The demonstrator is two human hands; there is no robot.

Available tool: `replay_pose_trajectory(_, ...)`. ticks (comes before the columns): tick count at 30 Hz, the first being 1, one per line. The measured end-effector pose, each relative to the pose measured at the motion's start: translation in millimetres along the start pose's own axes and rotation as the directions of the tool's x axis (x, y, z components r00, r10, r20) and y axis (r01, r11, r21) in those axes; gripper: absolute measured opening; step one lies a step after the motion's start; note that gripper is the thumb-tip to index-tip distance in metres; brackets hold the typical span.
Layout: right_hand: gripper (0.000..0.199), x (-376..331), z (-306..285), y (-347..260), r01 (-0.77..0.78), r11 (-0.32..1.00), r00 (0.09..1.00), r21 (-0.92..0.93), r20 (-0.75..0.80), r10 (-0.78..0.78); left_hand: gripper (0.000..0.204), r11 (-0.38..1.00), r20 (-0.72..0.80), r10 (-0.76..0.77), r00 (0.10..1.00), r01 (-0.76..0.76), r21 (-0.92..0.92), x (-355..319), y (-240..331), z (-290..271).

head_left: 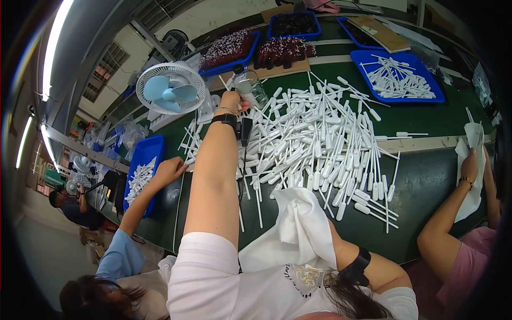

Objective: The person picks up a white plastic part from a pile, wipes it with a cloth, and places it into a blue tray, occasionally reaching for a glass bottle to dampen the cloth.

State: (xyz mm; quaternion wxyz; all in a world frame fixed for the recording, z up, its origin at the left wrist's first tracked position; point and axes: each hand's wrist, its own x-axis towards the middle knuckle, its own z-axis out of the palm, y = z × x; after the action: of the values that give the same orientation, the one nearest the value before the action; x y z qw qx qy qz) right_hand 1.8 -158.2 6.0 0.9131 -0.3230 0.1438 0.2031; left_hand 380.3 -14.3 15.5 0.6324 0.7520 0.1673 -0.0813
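My left arm stretches far forward over the table, with my left hand (231,102) closed around the side of a clear bottle (252,89) with a dark cap. The bottle tilts. A black band and a small black device sit on that wrist. A bunched white cloth (301,226) covers my right hand, so its fingers are hidden; only the forearm with a black strap shows. Between and beyond my arms spreads a large heap of white plastic droppers (320,138), some lying loose at its near edge.
A white desk fan (169,92) with blue blades stands left of the bottle. Blue trays of droppers lie at left (143,146) and far right (434,90). Dark red pieces (226,49) fill another tray. Co-workers' arms reach in at left (152,192) and right (445,213), the latter with white cloth.
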Motion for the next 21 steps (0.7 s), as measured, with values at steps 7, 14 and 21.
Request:
replay_pose_trajectory(7, 0.028, 0, -2, 4, 0.004, 1.0, 1.0, -0.027, -0.01, -0.004, 0.016, 0.983, 0.14, 0.034, 0.99, -0.058, 0.175, 14, 3, 4)
replay_pose_trajectory(14, 0.041, 7, -5, 6, 0.023, 0.995, 1.0, -0.102, 0.017, -0.021, 0.02, 0.975, 0.231, 0.04, 0.972, -0.089, 0.204, 29, -1, 10)
replay_pose_trajectory(21, 0.033, 6, 2, 5, 0.021, 0.998, 0.999, -0.057, 0.037, -0.018, 0.025, 0.817, -0.202, 0.389, 0.899, -0.236, 0.526, 85, 14, -60)
